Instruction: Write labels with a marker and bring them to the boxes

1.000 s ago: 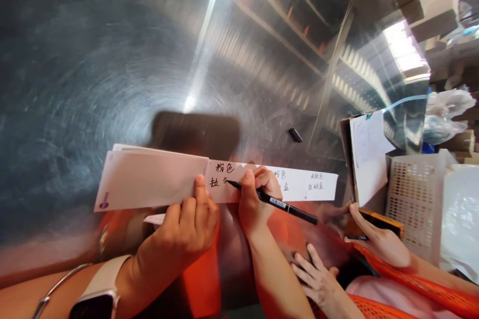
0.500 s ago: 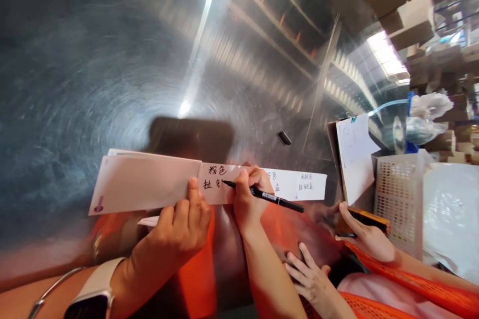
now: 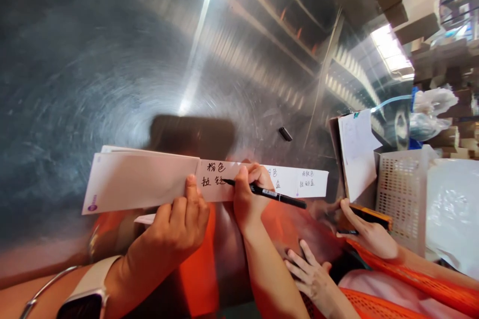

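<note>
Your left wrist carries a pale smartwatch (image 3: 87,295) at the bottom left, with a thin bangle (image 3: 41,290) just behind it; above lies the long paper strip (image 3: 145,179), flat on the scratched metal table (image 3: 93,75), running left to right near the table's close edge; its left part is blank with a small purple mark at the lower corner; your left hand (image 3: 178,227) presses the strip's lower edge with fingers curled and the index fingertip laid on the paper, pinning it, not gripping anything else; just right of that fingertip sit black handwritten characters in two rows; your right hand (image 3: 250,194) is closed in a writing grip round the black pen (image 3: 266,192), tip touching the paper at the end of the lower row, barrel slanting down to the right; the strip goes on past your hand with more small writing near its right end; a small black cap (image 3: 285,133) lies alone on the table beyond the strip; further right a second person's hand (image 3: 312,279) rests spread low down, and their other hand (image 3: 368,237) holds a dark orange-edged object, details unclear; a clipboard with paper (image 3: 357,152) leans beside a white perforated basket (image 3: 398,192).
</note>
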Available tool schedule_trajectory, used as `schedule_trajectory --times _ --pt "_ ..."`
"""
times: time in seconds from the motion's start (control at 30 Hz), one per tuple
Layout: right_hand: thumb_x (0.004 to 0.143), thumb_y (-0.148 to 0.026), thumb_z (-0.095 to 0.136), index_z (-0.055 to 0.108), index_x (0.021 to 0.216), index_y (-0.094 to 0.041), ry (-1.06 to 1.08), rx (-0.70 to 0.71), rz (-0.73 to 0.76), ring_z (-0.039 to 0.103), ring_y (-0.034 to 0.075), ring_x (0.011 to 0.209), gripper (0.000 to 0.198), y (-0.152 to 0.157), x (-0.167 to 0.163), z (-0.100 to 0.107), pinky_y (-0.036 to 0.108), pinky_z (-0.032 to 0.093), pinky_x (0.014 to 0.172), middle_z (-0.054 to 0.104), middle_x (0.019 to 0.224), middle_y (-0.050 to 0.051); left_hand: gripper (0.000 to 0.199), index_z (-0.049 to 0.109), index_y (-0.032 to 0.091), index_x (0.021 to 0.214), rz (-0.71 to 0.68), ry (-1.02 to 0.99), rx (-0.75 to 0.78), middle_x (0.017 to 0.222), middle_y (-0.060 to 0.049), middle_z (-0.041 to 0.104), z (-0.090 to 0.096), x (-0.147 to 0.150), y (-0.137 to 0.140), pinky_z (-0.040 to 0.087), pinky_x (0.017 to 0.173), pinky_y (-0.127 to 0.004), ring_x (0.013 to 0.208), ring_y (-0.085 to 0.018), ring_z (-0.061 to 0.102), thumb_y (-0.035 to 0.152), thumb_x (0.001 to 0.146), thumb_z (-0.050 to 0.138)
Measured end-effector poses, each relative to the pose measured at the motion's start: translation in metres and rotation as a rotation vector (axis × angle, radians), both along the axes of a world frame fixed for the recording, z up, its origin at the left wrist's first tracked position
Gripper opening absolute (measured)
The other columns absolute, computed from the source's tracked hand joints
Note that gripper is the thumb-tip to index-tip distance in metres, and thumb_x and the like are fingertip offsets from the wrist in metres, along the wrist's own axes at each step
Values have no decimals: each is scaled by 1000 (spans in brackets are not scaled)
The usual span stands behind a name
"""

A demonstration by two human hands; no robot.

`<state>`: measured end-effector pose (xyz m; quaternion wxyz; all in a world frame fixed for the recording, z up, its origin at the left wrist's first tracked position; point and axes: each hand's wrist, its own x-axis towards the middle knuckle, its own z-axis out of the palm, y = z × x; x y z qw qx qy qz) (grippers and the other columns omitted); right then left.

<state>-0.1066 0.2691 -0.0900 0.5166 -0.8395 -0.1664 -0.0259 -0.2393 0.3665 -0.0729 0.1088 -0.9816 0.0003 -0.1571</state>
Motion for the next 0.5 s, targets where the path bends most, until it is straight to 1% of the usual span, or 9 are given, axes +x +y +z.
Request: schedule_trajectory --times 0.1,0.3,0.5 --pt "84 -35 63 30 58 -25 8 -11 -1 36 16 49 43 -2 4 -1 32 33 50 39 53 -3 15 68 4 94 -10 5 -5 110 -30 68 0 0 0 39 44 -24 52 -12 51 16 86 68" --pt "79 -34 67 31 56 -26 21 -18 -7 36 18 47 43 -8 4 -6 34 31 49 36 52 -2 19 68 2 95 -12 -3 -4 110 -31 68 0 -1 1 39 43 -24 52 -11 51 19 85 70" --pt "77 -35 70 34 57 -26 -25 -44 -3 38 19 48 42 -9 4 -8 34 32 49 37 52 -2 21 69 3 93 -12 -13 -2 107 -29 69 -1 0 1 39 43 -24 52 -11 50 20 82 74"
